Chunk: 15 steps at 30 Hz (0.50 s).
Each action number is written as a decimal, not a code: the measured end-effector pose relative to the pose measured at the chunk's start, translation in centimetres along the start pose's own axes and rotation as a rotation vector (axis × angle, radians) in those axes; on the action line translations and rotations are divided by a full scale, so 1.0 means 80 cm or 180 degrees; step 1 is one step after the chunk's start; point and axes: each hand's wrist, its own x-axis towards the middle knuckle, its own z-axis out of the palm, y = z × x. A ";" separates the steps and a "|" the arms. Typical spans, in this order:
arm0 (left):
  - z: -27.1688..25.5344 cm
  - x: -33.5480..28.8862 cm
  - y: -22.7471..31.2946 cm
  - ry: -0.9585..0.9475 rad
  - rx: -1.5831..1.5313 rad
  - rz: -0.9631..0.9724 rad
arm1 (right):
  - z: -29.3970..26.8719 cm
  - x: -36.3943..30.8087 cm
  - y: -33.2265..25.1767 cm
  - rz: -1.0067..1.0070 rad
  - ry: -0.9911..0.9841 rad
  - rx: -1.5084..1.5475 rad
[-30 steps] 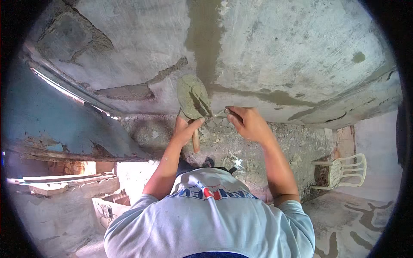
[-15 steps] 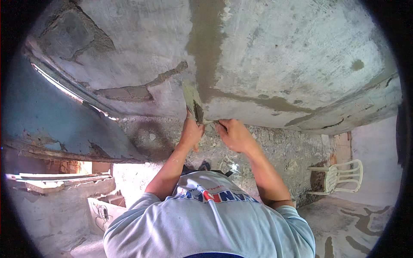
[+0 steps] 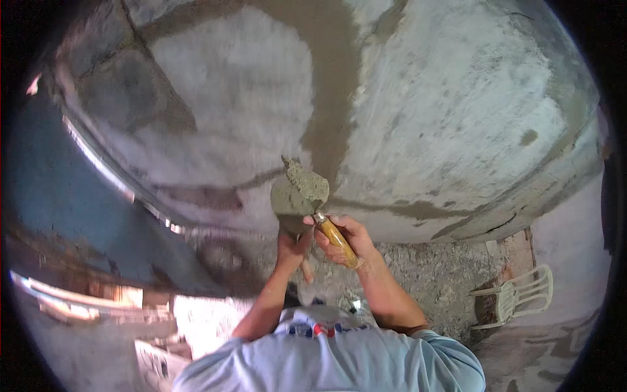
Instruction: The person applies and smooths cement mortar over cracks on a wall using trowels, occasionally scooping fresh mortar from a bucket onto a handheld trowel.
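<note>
My right hand [image 3: 362, 247] grips a trowel by its yellowish wooden handle [image 3: 337, 242]. Wet grey mortar [image 3: 308, 183] is heaped on the trowel's blade and hides most of it. Just left of it, my left hand [image 3: 291, 248] is closed on a flat mortar-smeared plate [image 3: 285, 199]. How its fingers hold the plate is hidden underneath. The trowel's blade overlaps the plate in this view; whether they touch I cannot tell. Beyond both hands rises the pale plastered wall [image 3: 228, 85], crossed by a broad damp mortar band [image 3: 334, 85].
A narrower mortar strip [image 3: 421, 209] branches right along the wall's lower part. Rough rubble ground [image 3: 431, 268] lies below my hands. At the right stands a white plastic chair [image 3: 506, 302]. A blue-grey surface [image 3: 85, 196] fills the left side.
My right hand has turned, so the trowel's handle now shows and its loaded blade points up-left. The plate has tilted to show a broader face. The view has shifted up the wall.
</note>
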 end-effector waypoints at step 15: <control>-0.083 0.055 0.000 -0.0454 -0.0883 0.0535 | 0.225 0.082 -0.296 -0.4396 0.2588 -0.3733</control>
